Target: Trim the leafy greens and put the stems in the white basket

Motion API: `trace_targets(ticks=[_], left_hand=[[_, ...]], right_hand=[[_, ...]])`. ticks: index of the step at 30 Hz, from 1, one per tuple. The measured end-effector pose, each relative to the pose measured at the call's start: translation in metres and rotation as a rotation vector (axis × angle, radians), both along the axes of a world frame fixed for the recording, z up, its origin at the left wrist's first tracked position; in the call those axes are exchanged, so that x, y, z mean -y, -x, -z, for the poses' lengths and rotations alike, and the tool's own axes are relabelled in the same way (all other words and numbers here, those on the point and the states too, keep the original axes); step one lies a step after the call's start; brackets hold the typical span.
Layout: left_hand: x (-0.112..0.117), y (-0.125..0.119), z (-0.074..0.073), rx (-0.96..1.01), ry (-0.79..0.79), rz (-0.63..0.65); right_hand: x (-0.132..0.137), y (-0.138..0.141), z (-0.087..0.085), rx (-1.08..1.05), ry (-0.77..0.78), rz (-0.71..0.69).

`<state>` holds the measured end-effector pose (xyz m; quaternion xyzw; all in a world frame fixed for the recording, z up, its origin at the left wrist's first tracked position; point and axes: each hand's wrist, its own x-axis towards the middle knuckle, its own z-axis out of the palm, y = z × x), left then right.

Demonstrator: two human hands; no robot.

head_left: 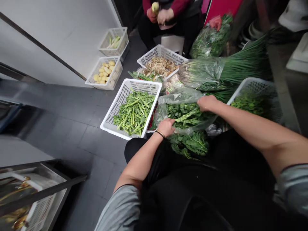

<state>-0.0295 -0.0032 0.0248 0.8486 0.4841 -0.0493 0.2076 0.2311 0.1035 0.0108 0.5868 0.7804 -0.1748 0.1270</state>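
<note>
A clear plastic bag (178, 97) of leafy green vegetables (186, 110) stands before my knees with its mouth spread. My right hand (207, 103) is closed on the bag's rim at the right. At the bag's left front, my left hand (166, 127), with a band at the wrist, has its fingers closed on the plastic. A pale green stem touches its fingertips; whether they also grip it, I cannot tell. More leafy greens (190, 142) lie just below the bag, near my lap. Left of it, a white basket (109, 123) holds a heap of cut green stems (134, 112).
Potatoes fill a small basket (114, 85) by the wall. A basket of peelings (161, 49) stands before a seated person holding a pale vegetable (155, 7). Long green stalks (245, 65) and another basket (258, 81) are at right; a metal rack (69, 183) is at lower left.
</note>
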Motion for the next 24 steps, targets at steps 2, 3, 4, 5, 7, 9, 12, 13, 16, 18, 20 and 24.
trace_targets(ticks=[2,3,4,5,7,9,12,13,16,18,20,24], left_hand=[[-0.007,-0.002,-0.002,0.055,-0.095,-0.065],[-0.011,-0.006,-0.001,0.079,-0.127,-0.084],[-0.016,-0.011,0.002,0.101,-0.149,-0.096],[-0.021,-0.016,0.005,0.118,-0.163,-0.1],[-0.033,-0.027,0.014,0.15,-0.164,-0.091],[-0.048,-0.033,0.024,0.178,-0.113,-0.068],[-0.07,-0.037,0.041,0.174,0.05,-0.055],[-0.075,-0.04,0.047,0.154,0.08,-0.074],[-0.081,-0.052,0.066,0.049,0.013,-0.22],[-0.083,-0.06,0.08,-0.019,-0.038,-0.326],[-0.09,-0.062,0.093,-0.025,0.017,-0.413],[-0.124,-0.045,0.107,0.313,0.251,-0.628]], right_hand=[[0.004,-0.003,-0.023,0.105,-0.005,-0.062],[0.007,-0.002,-0.033,0.172,-0.001,-0.114],[0.01,0.0,-0.041,0.227,0.0,-0.18],[0.012,0.003,-0.048,0.272,-0.002,-0.246],[0.014,0.01,-0.054,0.304,-0.026,-0.362],[0.012,0.015,-0.051,0.269,-0.066,-0.472],[0.003,0.019,-0.035,0.172,-0.134,-0.565],[-0.002,0.019,-0.027,0.147,-0.151,-0.565],[-0.013,0.023,-0.003,0.101,-0.166,-0.505],[-0.018,0.027,0.01,0.065,-0.143,-0.428],[-0.019,0.03,0.016,0.006,-0.123,-0.314],[-0.008,0.031,0.015,-0.176,-0.119,-0.121]])
